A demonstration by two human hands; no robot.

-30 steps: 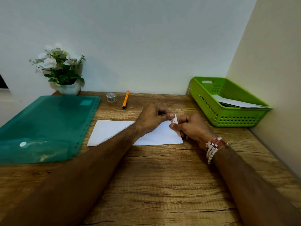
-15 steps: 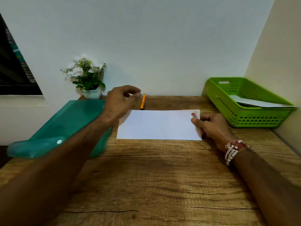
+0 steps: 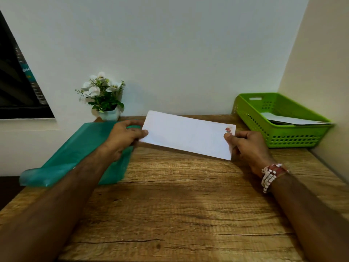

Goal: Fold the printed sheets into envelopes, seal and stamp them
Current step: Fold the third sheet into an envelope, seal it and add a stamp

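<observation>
The long white paper envelope (image 3: pixel 187 134) is now lifted above the wooden table (image 3: pixel 179 205). Half a second ago it lay flat near the back edge. It is held between both hands, and its left end is higher than its right end.

The left hand (image 3: pixel 122 136) was then in the air, apart from the envelope. Now it pinches the left short edge, with the thumb on top and the other fingers curled under.

The right hand (image 3: pixel 247 146), with a bracelet of white and red beads (image 3: pixel 272 174) on its wrist, was already at the right end. It grips that end now, and the thumb lies just below the small red stamp (image 3: pixel 228 129) in the upper right corner of the envelope.

The translucent green plastic folder (image 3: pixel 75 154) lies along the left edge of the table, partly under the left hand. The small white pot of white flowers (image 3: pixel 109 115) stands at the back left corner. The lime green plastic basket (image 3: pixel 294 138) stands at the back right corner, with white folded papers (image 3: pixel 290 120) inside.
</observation>
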